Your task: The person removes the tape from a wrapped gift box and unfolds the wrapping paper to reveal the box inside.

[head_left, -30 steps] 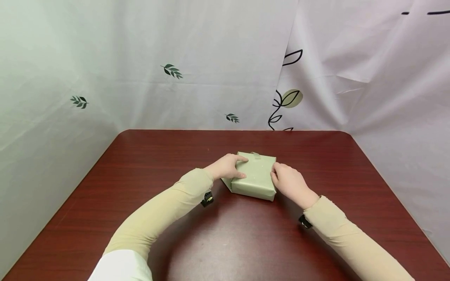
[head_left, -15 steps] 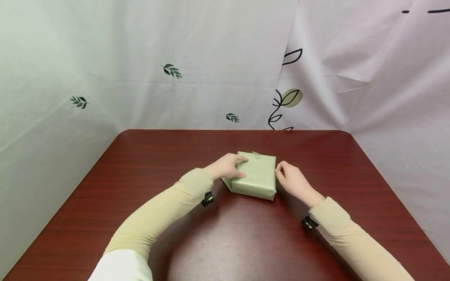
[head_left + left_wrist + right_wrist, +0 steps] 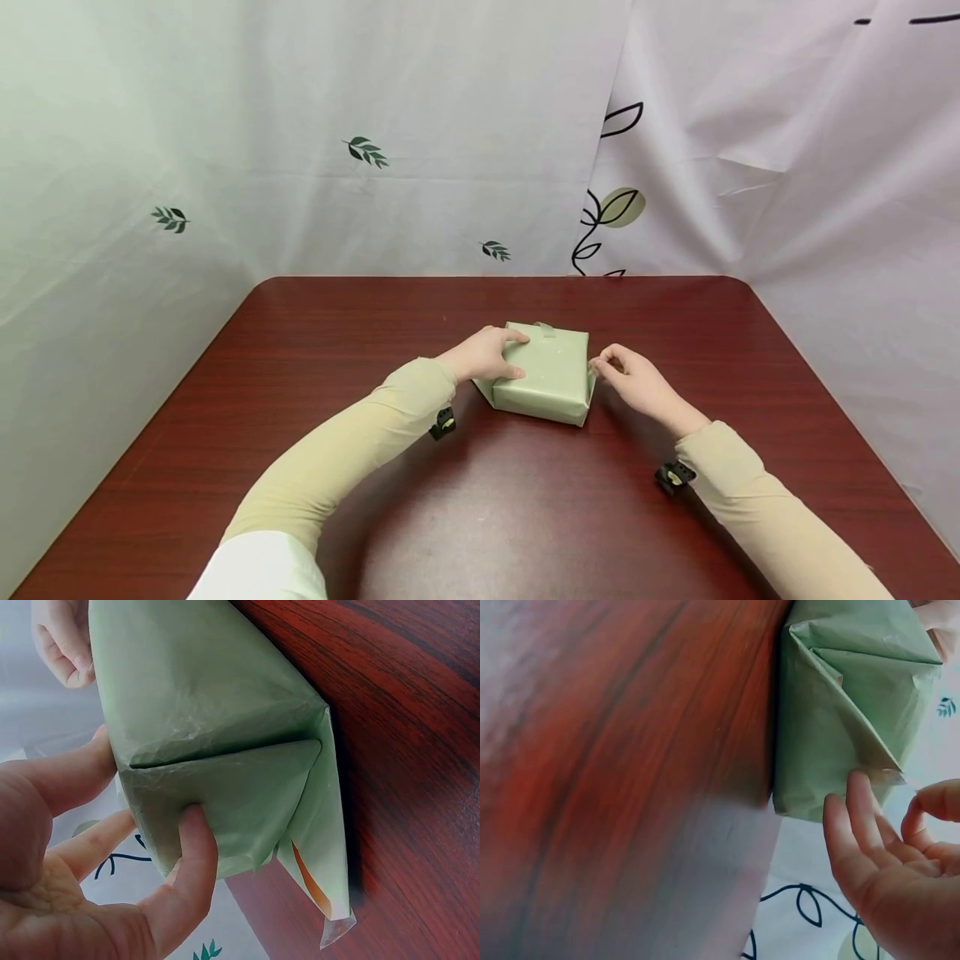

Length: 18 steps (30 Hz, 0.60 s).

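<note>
A box wrapped in pale green paper [image 3: 551, 367] lies on the dark red table. My left hand [image 3: 480, 354] rests on its left end, thumb and index finger spread over the top edge. In the left wrist view another finger presses the folded end paper [image 3: 225, 802]. Below it a loose paper flap [image 3: 326, 817] sticks out, with clear tape [image 3: 337, 930] at its tip. At the box's right end, my right hand [image 3: 633, 379] pinches a small strip of clear tape [image 3: 892, 777] at the corner of a folded triangular flap [image 3: 832, 727]; its other fingers are loosely extended.
The brown-red wooden table [image 3: 465, 517] runs out on all sides of the box. A pale curtain [image 3: 450, 108] with leaf prints hangs behind and beside it. A bit of ribbon-like tape [image 3: 546, 330] lies over the box's far top edge.
My right hand has drawn back to the right from the box's side, and the flap there now stands slightly outward. My left hand and the box have stayed in place.
</note>
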Tool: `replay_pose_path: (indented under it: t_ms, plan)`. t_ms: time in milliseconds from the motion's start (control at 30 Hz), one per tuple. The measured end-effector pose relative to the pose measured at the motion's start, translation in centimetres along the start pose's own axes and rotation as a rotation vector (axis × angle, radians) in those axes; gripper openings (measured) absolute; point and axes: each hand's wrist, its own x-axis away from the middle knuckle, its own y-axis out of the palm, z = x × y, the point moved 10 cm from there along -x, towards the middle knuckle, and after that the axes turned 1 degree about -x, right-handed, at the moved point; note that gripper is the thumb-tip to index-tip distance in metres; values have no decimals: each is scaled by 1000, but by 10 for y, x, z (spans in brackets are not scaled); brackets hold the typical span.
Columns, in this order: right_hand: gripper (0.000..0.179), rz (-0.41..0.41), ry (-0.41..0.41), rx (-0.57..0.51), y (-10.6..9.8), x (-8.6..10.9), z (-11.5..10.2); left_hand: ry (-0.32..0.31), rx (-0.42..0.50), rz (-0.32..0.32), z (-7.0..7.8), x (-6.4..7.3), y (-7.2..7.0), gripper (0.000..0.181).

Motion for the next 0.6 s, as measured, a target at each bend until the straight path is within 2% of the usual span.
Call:
replay_pose_path:
  t_ms: [167, 300, 600]
  plan:
    - [16, -37, -32, -62, 2, 1, 1, 2, -10, 7, 1, 0, 0, 58]
    - [13, -65, -75, -62, 5, 3, 0, -1, -18, 7, 0, -1, 1, 58]
    - [13, -76, -144, 48, 3, 7, -6, -21, -17, -3, 0, 1, 1, 58]
